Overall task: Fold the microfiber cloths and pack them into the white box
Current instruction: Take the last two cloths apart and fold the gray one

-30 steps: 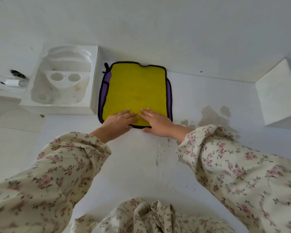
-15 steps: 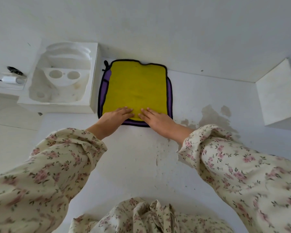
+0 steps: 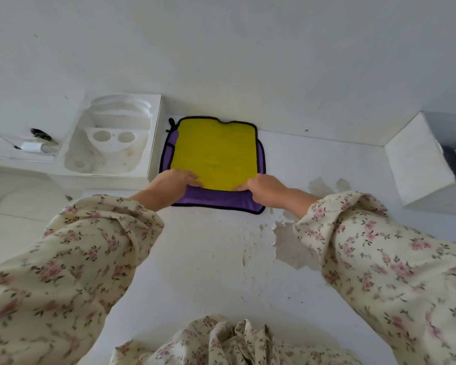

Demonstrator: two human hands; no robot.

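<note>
A yellow cloth [image 3: 216,151] of soft, fuzzy microfiber is lying square on top of a purple cloth [image 3: 219,200], both trimmed with a thin black hem, at the far side of the white desk [image 3: 208,262] against the wall. The purple one is showing as narrow strips down both sides and as a wider band along the near edge. The left hand [image 3: 175,180] is pinching the yellow cloth's near edge at its left corner, fingers lying over the top. The right hand [image 3: 265,187] is gripping the same edge at the right corner with curled fingers. Both arms are reaching out in loose sleeves [image 3: 379,259] of cream fabric printed with small pink flowers. Just left of the cloths, the white box [image 3: 154,138] is sitting open, holding a moulded insert with two round holes and curved hollows. A plain white carton [image 3: 419,162] with sharp corners is standing well apart to the right. The desk's paint is flaking and staining in a rough patch [image 3: 290,246] near the right sleeve.
</note>
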